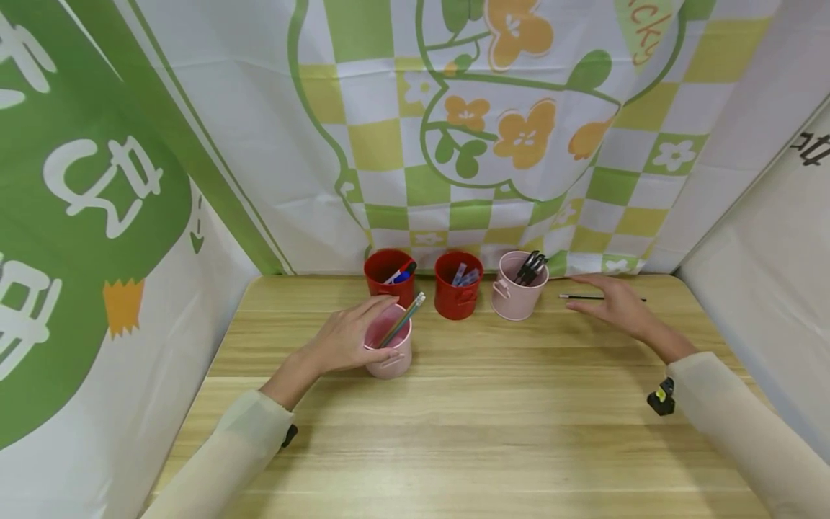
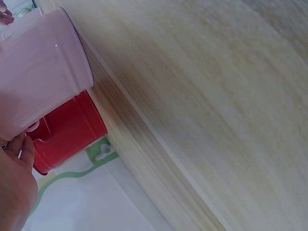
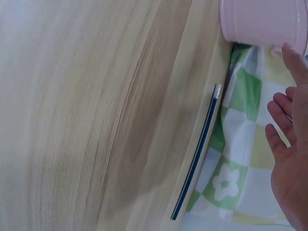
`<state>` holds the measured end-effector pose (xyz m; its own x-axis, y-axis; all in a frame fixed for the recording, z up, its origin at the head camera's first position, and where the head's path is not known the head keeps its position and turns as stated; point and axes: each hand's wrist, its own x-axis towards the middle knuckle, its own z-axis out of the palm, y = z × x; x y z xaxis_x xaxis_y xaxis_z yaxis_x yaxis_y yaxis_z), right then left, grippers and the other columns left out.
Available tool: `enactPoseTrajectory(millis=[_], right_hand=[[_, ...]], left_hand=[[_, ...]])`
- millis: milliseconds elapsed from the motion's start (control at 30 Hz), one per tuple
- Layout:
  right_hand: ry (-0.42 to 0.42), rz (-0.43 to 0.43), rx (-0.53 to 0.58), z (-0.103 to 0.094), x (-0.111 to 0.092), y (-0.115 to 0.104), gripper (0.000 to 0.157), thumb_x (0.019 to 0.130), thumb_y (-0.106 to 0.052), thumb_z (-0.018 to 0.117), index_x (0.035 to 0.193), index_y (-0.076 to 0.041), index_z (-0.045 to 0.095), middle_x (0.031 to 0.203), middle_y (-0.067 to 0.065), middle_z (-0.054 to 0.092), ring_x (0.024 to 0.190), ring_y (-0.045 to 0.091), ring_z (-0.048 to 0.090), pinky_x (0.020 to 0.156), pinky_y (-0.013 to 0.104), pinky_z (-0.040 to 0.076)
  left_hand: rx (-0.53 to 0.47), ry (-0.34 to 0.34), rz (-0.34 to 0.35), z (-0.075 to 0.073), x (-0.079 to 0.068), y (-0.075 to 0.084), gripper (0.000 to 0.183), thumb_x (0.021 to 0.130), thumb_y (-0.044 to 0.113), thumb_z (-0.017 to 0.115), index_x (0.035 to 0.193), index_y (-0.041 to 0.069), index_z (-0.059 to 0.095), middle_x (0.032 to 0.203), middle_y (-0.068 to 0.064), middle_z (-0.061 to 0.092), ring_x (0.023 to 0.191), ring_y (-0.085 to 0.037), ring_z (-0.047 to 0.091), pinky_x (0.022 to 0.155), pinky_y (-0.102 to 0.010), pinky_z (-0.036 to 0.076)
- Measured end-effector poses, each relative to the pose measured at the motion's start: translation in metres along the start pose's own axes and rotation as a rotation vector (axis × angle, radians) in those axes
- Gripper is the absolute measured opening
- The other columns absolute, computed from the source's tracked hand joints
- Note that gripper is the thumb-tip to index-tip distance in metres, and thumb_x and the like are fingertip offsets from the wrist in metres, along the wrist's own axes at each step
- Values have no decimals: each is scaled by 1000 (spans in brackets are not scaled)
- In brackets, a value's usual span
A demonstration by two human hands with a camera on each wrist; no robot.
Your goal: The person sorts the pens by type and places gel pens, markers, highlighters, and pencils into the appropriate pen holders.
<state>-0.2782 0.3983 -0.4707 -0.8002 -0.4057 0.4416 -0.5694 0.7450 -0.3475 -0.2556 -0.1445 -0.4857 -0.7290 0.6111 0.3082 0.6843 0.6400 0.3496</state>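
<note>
At the left of the row of pails, my left hand (image 1: 350,337) holds a small pink pail (image 1: 392,366) by its sides, thumb nearest me and fingers on the far side. Several colored pencils (image 1: 400,326) lean inside it, their eraser ends up. In the left wrist view this pail hides part of a red pail (image 2: 72,132). My right hand (image 1: 614,306) hovers above a dark pencil (image 3: 196,156) lying on the table near its back edge. Its fingers are spread and relaxed, and the right wrist view shows them apart from the pencil.
Along the back edge stand a red pail (image 1: 389,274) with markers, another red pail (image 1: 456,299) with bluish clear items, and a pink pail (image 1: 515,299) with black pens. A patterned cloth (image 1: 447,209) hangs behind the wooden table (image 1: 480,432).
</note>
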Motion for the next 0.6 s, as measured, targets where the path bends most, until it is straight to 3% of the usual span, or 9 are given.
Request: enactPoseTrajectory(millis=[200,467,600], right_hand=[[-11,0,-1,3,-1,14,56,80,-8,92,129,7,70,127,28,71,115,50,68,93,62,53],[-95,97,5,4,-4,28,54,86,-13,89,131,9,68,129,32,69,117,53,66,93,67,53],[-103,101,-22,7,-4,36,52,86,-13,89,128,10,70,125,30,71,115,52,67,94,65,53]], left_hand=[[-6,6,0,0,-1,1,92,82,59,81,157,16,50,156,-4,55,124,-32,67,93,-55,58],[7,16,6,0,0,1,94,82,62,82,158,17,50,156,-2,55,120,-30,69,89,-52,59],[10,13,3,-1,0,1,94,82,62,81,157,17,50,155,-2,55,121,-30,69,89,-53,59]])
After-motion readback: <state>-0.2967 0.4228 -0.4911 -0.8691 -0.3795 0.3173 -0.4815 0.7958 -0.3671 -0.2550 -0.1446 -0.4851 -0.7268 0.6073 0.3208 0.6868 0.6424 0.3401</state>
